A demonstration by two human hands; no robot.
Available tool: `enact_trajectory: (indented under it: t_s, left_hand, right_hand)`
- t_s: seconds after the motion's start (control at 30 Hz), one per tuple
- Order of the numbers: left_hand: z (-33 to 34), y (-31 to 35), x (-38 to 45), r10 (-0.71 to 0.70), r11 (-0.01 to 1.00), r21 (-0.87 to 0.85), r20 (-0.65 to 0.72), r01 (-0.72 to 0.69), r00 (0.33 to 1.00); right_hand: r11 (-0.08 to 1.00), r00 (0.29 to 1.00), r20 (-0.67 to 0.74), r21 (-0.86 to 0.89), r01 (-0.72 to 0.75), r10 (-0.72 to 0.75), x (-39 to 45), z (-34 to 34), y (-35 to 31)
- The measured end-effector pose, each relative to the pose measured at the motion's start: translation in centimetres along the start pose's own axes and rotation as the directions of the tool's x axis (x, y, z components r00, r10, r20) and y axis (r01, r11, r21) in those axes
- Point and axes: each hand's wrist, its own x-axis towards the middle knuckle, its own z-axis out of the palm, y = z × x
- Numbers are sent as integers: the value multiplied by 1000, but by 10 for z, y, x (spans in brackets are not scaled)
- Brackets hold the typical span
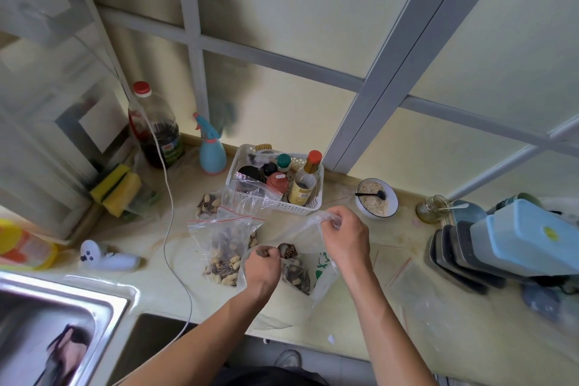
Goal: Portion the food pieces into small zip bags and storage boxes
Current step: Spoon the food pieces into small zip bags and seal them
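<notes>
Plastic bag (308, 230) (mouth up-right, long axis diagonal) between both hands.

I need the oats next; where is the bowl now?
In the head view, the bowl stands on the counter's far right, between the white basket and a glass jar.

**Other Stuff on the Kitchen Counter**

Big bottle (155, 131) with a red cap and dark liquid, at the back left. Blue spray bottle (212, 152) just beside it. White basket (300, 205) full of small sauce bottles and a brush. Bowl (377, 198) of crumbly oats with a black spoon, right of the basket. Little glass jar (433, 208) near the bowl. Yellow sponges (116, 187) by the wall. White cord (170, 222) across the counter. Shiny sink (56, 320) at the bottom left.
</notes>
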Motion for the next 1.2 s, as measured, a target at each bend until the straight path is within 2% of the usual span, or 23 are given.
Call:
enact_trajectory:
  t_s: [0.07,0.27,0.37,0.5,0.63,0.7,0.8,0.87,0.93,1.0,1.03,1.1,1.2]
  left_hand:
    - [5,-13,8,-15,996,-84,0,15,1000]
    - [-10,16,-24,-147,952,-260,82,163,986]
    - [-12,14,-23,-122,956,-254,113,147,986]
    - [-14,12,-25,-28,991,-127,147,47,989]
    - [-7,16,-30,144,970,172,151,-170,978]
    - [-2,23,-36,193,935,270,163,-232,968]
    - [7,27,-39,210,912,311,205,-267,956]
    - [10,28,-41,213,906,318,227,-279,950]
    - [10,30,-42,219,896,334,241,-293,945]
    - [12,30,-43,195,887,362,267,-286,944]
    - [12,30,-44,185,881,377,286,-288,940]
    - [13,31,-46,164,865,405,326,-294,931]
    - [15,30,-50,141,882,379,357,-282,923]
  right_hand:
    - [1000,1000,-25,2,0,0,2,-3,3]
    - [999,1000,-12,-27,-20,19,3,-2,15]
    - [999,999,1,-23,-34,34,2,-1,21]
    - [998,999,32,-53,-29,30,-1,-6,20]
    - [993,985,167,-103,51,-33,-23,-23,3]
    - [981,968,186,-62,185,-170,-42,-32,-9]
    - [905,899,112,61,420,-424,-69,-43,-23]
    - [889,883,104,58,453,-457,-80,-46,-19]
    - [935,907,239,4,355,-346,-86,-45,-9]
    - [967,895,420,-124,223,-152,-90,-39,6]
    - [972,881,466,-159,172,-80,-92,-33,14]
    - [997,879,477,-75,37,3,-96,-17,27]
    - [988,911,405,95,-123,75,-93,4,45]
